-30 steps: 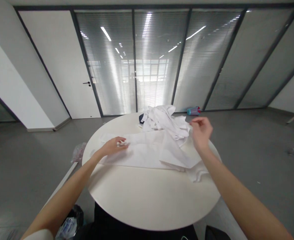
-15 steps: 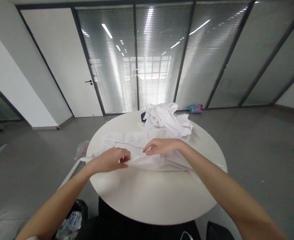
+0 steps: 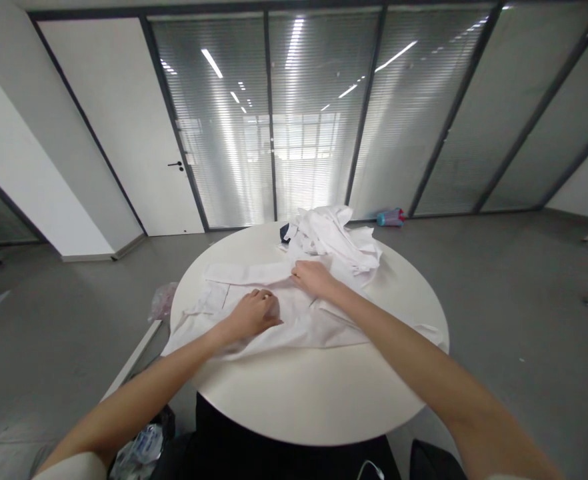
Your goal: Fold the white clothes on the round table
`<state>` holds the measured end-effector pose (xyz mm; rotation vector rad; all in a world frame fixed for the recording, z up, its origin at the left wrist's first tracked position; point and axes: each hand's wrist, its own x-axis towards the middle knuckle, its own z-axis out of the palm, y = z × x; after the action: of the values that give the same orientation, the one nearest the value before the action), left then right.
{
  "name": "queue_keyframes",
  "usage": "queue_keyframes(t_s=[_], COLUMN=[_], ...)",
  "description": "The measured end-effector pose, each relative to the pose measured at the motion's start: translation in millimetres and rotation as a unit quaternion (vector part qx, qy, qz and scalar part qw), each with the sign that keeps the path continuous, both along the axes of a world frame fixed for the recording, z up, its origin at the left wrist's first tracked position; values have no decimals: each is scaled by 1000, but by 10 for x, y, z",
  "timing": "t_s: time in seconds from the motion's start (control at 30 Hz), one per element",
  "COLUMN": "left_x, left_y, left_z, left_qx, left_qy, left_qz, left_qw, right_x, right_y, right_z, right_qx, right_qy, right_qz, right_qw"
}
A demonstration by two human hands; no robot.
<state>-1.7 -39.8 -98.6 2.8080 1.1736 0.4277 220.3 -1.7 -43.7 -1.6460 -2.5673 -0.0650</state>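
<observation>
A white garment (image 3: 214,300) lies spread flat across the round white table (image 3: 304,393), its left part hanging over the table's left edge. My left hand (image 3: 254,313) rests palm down on the middle of the garment, fingers slightly curled. My right hand (image 3: 311,277) presses on the cloth a little farther back, near the garment's upper edge. Just behind my right hand sits a crumpled heap of white clothes (image 3: 337,240), with a small dark item (image 3: 285,233) at its left side.
A pink plastic bag (image 3: 161,303) lies on the grey floor left of the table. A blue and pink bottle (image 3: 390,217) lies by the glass wall. A bag with plastic items (image 3: 141,447) is near my left elbow. A white door (image 3: 119,127) stands at the back left.
The garment has been laid out flatter and now hangs over the left edge. My right hand came in from the right, and both hands moved farther back over the cloth.
</observation>
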Motion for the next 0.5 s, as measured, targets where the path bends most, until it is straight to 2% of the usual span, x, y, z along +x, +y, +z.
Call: queue_keyframes(t_s=[0.07, 0.13, 0.23, 0.3, 0.4, 0.5], left_x=[36, 30, -114, -329, -773, -1188], left_y=[-68, -97, -30, 75, 245, 344], left_z=[-79, -95, 1, 134, 361, 493], left_qx=[24, 12, -51, -102, -123, -128], left_qy=[6, -7, -88, -188, -380, -550], left_qz=[9, 4, -24, -34, 14, 72], left_qw=[1000, 1000, 995, 976, 917, 822], right_x=[18, 54, 164, 288, 561, 946], right_y=[38, 101, 222, 290, 341, 362], right_z=[191, 388, 638, 763, 907, 1022], right_qx=[40, 91, 160, 198, 270, 329], right_qy=[91, 194, 330, 402, 480, 522], right_qz=[-16, -33, -51, -57, -60, -76], right_qw=[995, 976, 929, 892, 832, 783])
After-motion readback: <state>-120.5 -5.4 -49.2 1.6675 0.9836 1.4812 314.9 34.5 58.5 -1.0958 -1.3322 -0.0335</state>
